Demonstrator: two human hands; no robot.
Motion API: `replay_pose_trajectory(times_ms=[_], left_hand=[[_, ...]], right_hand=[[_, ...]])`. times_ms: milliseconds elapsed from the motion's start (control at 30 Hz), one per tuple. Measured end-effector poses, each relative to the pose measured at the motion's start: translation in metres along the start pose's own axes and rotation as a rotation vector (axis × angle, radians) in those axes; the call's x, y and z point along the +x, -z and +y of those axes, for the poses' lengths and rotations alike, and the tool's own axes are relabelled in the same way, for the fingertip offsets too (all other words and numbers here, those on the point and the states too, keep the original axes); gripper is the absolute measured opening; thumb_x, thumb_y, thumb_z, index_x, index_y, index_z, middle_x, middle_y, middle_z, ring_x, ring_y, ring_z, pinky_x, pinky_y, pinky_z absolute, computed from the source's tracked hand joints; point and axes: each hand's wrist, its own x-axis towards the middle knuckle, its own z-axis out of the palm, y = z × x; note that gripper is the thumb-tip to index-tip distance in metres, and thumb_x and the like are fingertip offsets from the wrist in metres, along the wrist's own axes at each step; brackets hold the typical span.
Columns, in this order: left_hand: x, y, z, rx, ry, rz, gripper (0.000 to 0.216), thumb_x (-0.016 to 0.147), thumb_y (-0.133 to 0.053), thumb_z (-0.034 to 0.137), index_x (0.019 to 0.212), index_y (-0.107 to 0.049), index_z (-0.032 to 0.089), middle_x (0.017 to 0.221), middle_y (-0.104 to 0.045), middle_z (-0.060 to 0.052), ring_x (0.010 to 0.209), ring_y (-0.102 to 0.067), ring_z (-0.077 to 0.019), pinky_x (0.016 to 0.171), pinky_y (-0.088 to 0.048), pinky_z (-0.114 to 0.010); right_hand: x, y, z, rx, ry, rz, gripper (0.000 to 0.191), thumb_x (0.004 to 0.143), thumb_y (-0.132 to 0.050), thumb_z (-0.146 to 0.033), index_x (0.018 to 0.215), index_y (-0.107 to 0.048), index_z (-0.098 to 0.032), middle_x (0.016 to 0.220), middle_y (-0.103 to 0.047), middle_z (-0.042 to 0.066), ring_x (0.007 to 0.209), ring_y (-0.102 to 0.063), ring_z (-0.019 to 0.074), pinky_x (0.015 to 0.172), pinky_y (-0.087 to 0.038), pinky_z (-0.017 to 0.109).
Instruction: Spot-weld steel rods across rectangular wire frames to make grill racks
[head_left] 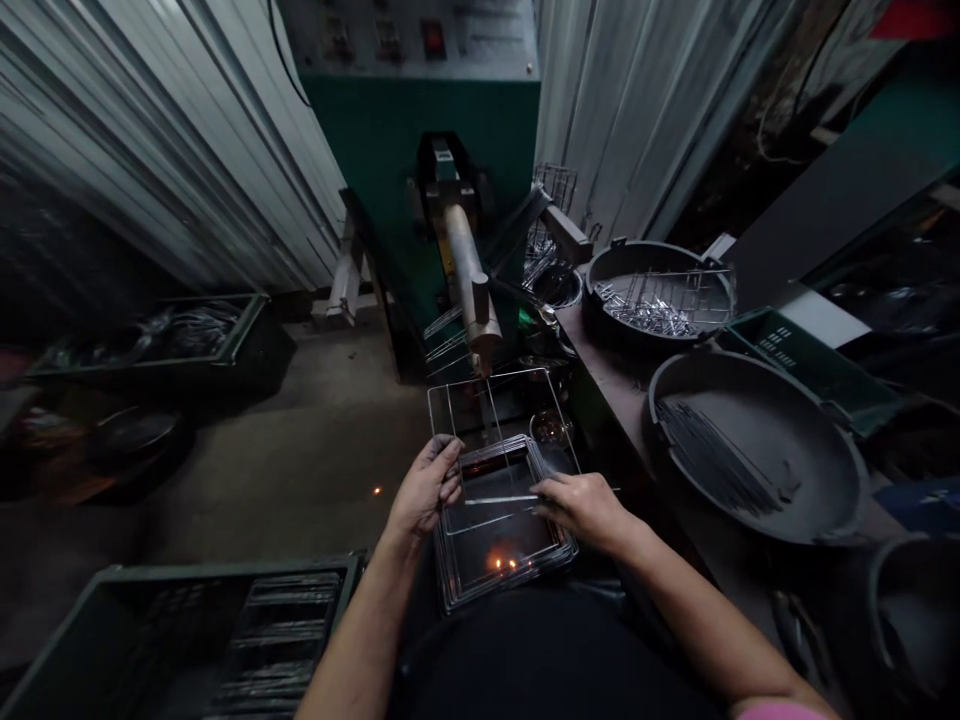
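Observation:
A rectangular wire frame [487, 381] reaches from my hands to beneath the copper-coloured electrode arm [466, 265] of a green machine. My left hand [429, 487] is closed on the frame's left side. My right hand [583, 508] pinches a thin metal rod [499, 500], which crosses the frame and points left; whether these fingers also touch the frame's right side I cannot tell. Under both hands, close to my body, lies a stack of similar wire frames [448, 570]. Orange sparks [504, 563] glow over the stack.
On the right-hand bench, a round black pan [817, 440] holds dark rods and another pan [600, 262] holds short shiny pieces. A green crate [112, 590] with wire frames stands at lower left. Farther back is a green bin [255, 350] of metal parts.

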Motion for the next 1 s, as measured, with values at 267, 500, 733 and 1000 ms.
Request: replay_pose_trajectory(times_ms=[267, 500, 733, 1000], left_hand=[[0.007, 0.002, 0.003, 0.001, -0.036, -0.002, 0.025, 0.069, -0.061, 0.036, 0.076, -0.042, 0.021, 0.043, -0.032, 0.012, 0.027, -0.02, -0.0002, 0.027, -0.018, -0.011], [0.035, 0.007, 0.019, 0.02, -0.052, -0.004, 0.028, 0.067, -0.062, 0.038, 0.074, -0.041, 0.02, 0.045, -0.033, 0.012, 0.028, -0.022, -0.0001, 0.028, -0.019, -0.011], [0.081, 0.011, 0.049, 0.043, -0.132, -0.022, 0.03, 0.066, -0.063, 0.038, 0.074, -0.042, 0.019, 0.046, -0.033, 0.012, 0.028, -0.022, 0.0006, 0.029, -0.018, -0.011], [0.115, 0.015, 0.074, 0.047, -0.164, -0.029, 0.034, 0.062, -0.066, 0.037, 0.073, -0.04, 0.019, 0.044, -0.032, 0.012, 0.028, -0.022, 0.0006, 0.029, -0.016, -0.01]], right_hand=[[0.002, -0.026, 0.007, -0.057, 0.004, 0.286, 0.017, 0.084, -0.046, -0.03, 0.082, -0.06, -0.019, 0.074, -0.063, 0.003, 0.068, -0.055, 0.0133, 0.061, -0.035, 0.023], [0.028, -0.012, 0.025, -0.043, 0.072, 0.365, 0.016, 0.085, -0.045, -0.023, 0.088, -0.059, -0.018, 0.08, -0.063, 0.005, 0.076, -0.055, 0.015, 0.066, -0.038, 0.024], [0.078, -0.004, 0.044, 0.015, 0.0, 0.485, 0.019, 0.086, -0.044, -0.03, 0.082, -0.059, -0.019, 0.077, -0.062, 0.004, 0.075, -0.054, 0.0144, 0.065, -0.038, 0.022], [0.12, 0.003, 0.056, 0.003, -0.021, 0.538, 0.018, 0.085, -0.045, -0.032, 0.079, -0.057, -0.02, 0.078, -0.061, 0.003, 0.075, -0.054, 0.0142, 0.064, -0.037, 0.022]])
